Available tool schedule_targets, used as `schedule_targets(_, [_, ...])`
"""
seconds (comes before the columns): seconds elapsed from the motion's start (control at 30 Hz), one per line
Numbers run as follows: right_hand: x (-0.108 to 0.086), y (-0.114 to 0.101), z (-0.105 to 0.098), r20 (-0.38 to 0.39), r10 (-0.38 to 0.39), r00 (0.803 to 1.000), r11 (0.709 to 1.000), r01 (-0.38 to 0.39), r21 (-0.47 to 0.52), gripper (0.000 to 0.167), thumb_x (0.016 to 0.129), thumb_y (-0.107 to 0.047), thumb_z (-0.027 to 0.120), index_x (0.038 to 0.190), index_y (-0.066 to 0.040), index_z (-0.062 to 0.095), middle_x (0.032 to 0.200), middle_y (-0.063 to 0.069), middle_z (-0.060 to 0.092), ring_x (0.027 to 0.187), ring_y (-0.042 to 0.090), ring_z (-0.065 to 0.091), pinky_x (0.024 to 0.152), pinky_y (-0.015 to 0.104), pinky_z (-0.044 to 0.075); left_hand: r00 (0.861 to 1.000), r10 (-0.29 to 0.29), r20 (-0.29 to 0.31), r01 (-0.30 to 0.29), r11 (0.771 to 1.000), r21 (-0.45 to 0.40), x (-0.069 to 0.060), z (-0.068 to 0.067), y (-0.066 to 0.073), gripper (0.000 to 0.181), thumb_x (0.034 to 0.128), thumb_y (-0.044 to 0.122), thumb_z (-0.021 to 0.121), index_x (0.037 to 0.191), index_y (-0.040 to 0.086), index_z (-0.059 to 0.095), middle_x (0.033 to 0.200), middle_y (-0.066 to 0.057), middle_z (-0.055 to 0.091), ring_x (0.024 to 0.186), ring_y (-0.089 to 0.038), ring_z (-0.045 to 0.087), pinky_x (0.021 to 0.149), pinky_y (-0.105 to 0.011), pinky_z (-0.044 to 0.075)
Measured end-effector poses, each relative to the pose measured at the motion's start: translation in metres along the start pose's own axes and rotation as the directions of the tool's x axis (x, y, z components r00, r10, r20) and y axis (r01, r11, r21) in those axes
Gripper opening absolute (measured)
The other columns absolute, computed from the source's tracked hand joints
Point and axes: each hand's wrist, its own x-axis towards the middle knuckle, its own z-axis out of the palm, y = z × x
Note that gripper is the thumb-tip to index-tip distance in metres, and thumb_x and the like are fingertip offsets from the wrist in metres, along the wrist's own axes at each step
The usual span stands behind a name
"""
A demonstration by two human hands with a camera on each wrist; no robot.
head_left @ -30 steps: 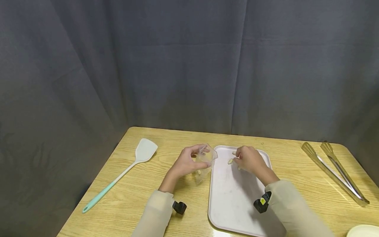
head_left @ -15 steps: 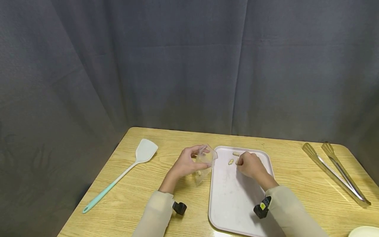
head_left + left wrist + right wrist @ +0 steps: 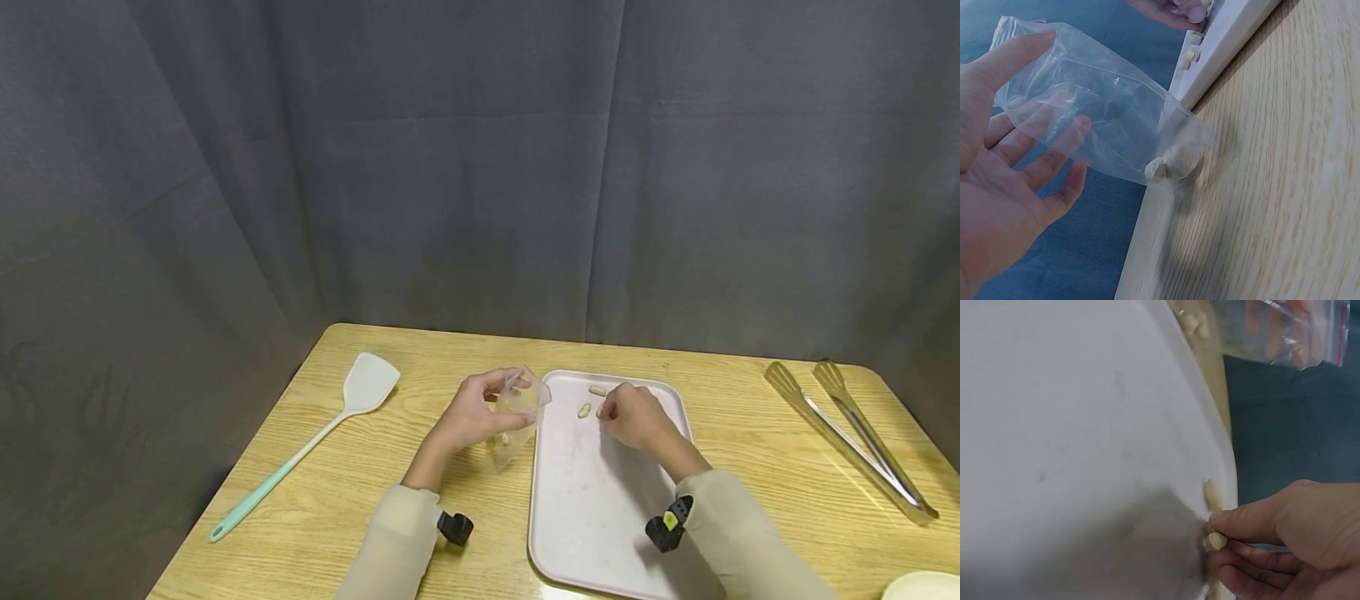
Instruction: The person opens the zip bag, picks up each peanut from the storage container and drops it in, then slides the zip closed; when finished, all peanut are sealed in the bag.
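My left hand (image 3: 480, 408) holds a clear zip bag (image 3: 1116, 100) by its mouth, thumb and fingers spread on either side, just left of the tray. A couple of unshelled peanuts (image 3: 1172, 164) lie in the bag's bottom corner, low by the wooden tabletop. Over the far part of the pale tray (image 3: 577, 517), my right hand (image 3: 637, 417) pinches a peanut (image 3: 1217, 541) between thumb and fingers. Beside its fingertips, two loose peanuts show on the tray in the head view, one nearer (image 3: 584, 410) and one farther back (image 3: 597, 390).
A white spatula (image 3: 371, 383) with a mint handle lies on the left of the wooden table (image 3: 300, 500). Metal tongs (image 3: 847, 442) rest at the right. Part of a pale round dish (image 3: 922, 586) shows at the lower right corner. A dark curtain (image 3: 450, 167) hangs behind.
My right hand has shifted slightly right and nearer, uncovering the loose peanuts on the tray, and then stays almost still. The left hand and the bag keep their place.
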Motion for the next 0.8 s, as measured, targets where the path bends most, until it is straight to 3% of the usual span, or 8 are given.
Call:
schedule_targets(0.07, [0.002,-0.004,-0.004,-0.014,-0.039,0.999,0.999,0.039,0.003,0.013,0.076,0.006,0.07,0.069,-0.005,0.07,0.065,-0.001,0.061,0.058,0.016,0.049,0.054,0.031,0.041,1.0,0.003,-0.004,-0.003,1.0,0.001,-0.001,0.0,0.0,0.068,0.0803,0.014,0.083,0.141,0.005,0.055,0.125,-0.01,0.067,0.113,-0.026,0.059,0.096,-0.044,0.045])
schedule_targets(0.3, [0.009,-0.033,-0.024,-0.072,-0.174,0.982,0.984,0.176,0.033,0.011,0.075,0.012,0.07,0.08,0.002,0.072,0.073,0.006,0.068,0.068,0.019,0.061,0.065,0.039,0.052,1.0,0.004,-0.003,-0.004,1.0,-0.011,0.0,0.0,0.0,0.065,0.0796,0.014,0.084,0.138,0.007,0.058,0.124,-0.01,0.067,0.113,-0.025,0.059,0.097,-0.046,0.044])
schedule_targets(0.57, [0.014,-0.078,-0.044,-0.103,-0.245,0.964,0.967,0.251,0.047,0.011,0.08,0.011,0.072,0.087,0.002,0.074,0.079,0.008,0.07,0.071,0.019,0.063,0.066,0.038,0.055,1.0,-0.018,-0.003,0.018,1.0,-0.006,0.001,0.001,0.001,0.065,0.0808,0.006,0.081,0.139,-0.002,0.054,0.125,-0.017,0.066,0.112,-0.034,0.059,0.097,-0.051,0.044])
schedule_targets(0.7, [0.015,-0.095,-0.047,-0.137,-0.294,0.946,0.953,0.302,0.037,0.014,0.08,0.012,0.072,0.09,0.002,0.074,0.084,0.011,0.069,0.072,0.021,0.063,0.065,0.036,0.055,1.0,-0.014,-0.004,0.014,1.0,-0.004,0.0,0.0,0.001,0.063,0.0813,0.009,0.082,0.138,0.002,0.056,0.125,-0.014,0.066,0.112,-0.03,0.059,0.096,-0.048,0.045])
schedule_targets(0.8, [0.016,-0.103,-0.046,-0.13,-0.305,0.943,0.947,0.315,0.065,0.013,0.082,0.011,0.072,0.092,0.003,0.074,0.086,0.011,0.069,0.073,0.021,0.064,0.065,0.035,0.056,1.0,-0.002,-0.001,0.002,1.0,-0.007,-0.001,0.0,0.001,0.061,0.0814,0.014,0.083,0.137,0.007,0.059,0.125,-0.011,0.067,0.111,-0.025,0.06,0.096,-0.045,0.046])
